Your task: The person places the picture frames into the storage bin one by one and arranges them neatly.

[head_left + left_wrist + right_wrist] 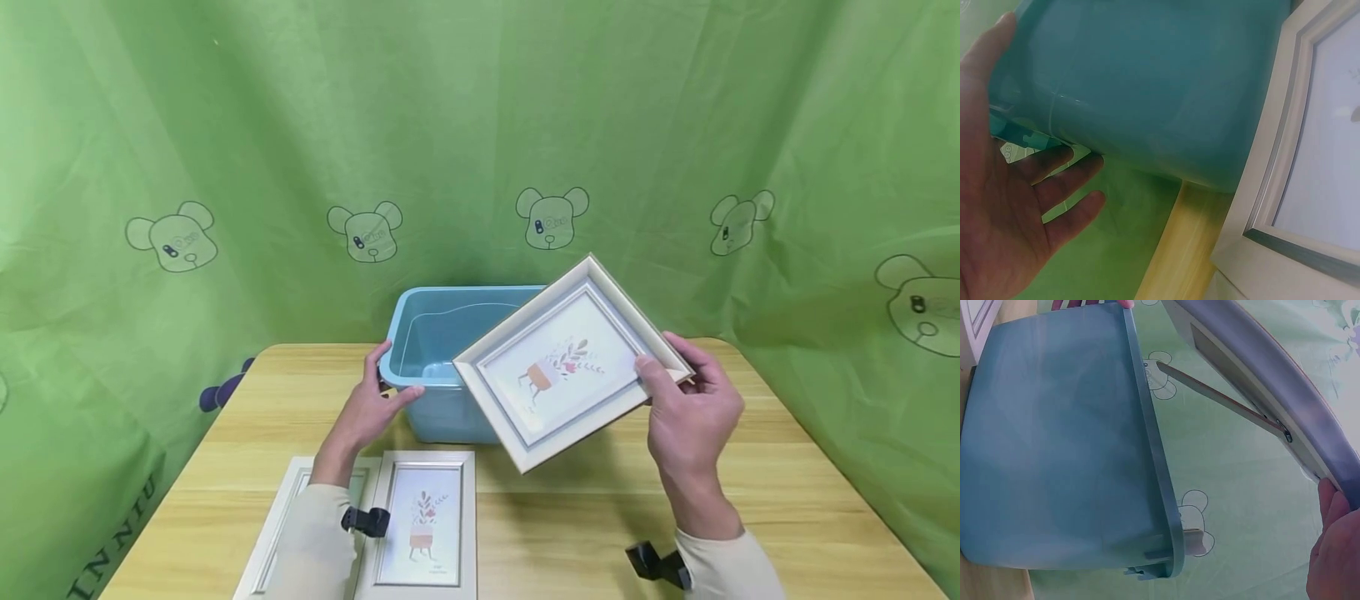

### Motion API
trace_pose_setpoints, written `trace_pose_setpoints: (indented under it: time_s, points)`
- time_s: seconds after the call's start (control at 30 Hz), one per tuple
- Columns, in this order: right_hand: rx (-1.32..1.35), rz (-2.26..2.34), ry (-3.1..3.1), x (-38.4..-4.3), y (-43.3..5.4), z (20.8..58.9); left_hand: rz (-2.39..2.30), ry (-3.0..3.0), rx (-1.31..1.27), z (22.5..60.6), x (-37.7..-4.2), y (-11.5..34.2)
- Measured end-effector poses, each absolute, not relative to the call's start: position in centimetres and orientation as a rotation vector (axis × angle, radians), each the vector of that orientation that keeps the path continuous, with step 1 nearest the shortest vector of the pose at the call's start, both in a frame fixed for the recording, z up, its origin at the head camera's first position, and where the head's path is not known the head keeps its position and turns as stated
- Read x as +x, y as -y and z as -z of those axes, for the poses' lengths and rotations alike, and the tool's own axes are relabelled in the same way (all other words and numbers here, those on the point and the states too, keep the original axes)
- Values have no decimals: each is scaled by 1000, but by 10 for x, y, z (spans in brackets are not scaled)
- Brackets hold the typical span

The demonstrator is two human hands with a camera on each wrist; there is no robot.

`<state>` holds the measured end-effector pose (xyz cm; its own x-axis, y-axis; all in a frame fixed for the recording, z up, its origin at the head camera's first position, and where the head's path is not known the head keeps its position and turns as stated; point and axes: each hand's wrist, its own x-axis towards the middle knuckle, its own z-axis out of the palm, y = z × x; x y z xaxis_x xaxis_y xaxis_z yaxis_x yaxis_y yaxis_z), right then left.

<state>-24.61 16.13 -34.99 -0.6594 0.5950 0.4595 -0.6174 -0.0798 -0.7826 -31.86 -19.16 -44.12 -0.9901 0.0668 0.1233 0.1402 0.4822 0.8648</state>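
Note:
A blue plastic bin (450,412) stands on the table near its far edge. My left hand (375,408) grips the bin's near left corner, thumb at the front rim and fingers at the left side. My right hand (693,412) holds a cream picture frame (495,400) by its right corner, thumb on the front and fingers behind. The frame is raised and tilted, overlapping the bin's right part in the head view. Its print shows a potted plant with legs. From its back, a stand leg (1222,400) sticks out in the right wrist view.
Two more picture frames lie side by side at the table's front left: one with the same plant print (420,525), and a pale frame (281,508) partly under my left forearm. A green curtain (480,125) hangs behind the wooden table (787,492).

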Motion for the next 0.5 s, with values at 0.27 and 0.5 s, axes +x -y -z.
trace_pose_setpoints:
  time_s: [0.27, 0.5]
  points:
    - [10, -1909, 1196, -253, -162, 348, 1568, 2636, -191, 441, -318, 191]
    - [-27, -1895, 1135, -259, -164, 347, 1585, 2627, -195, 441, -318, 191]
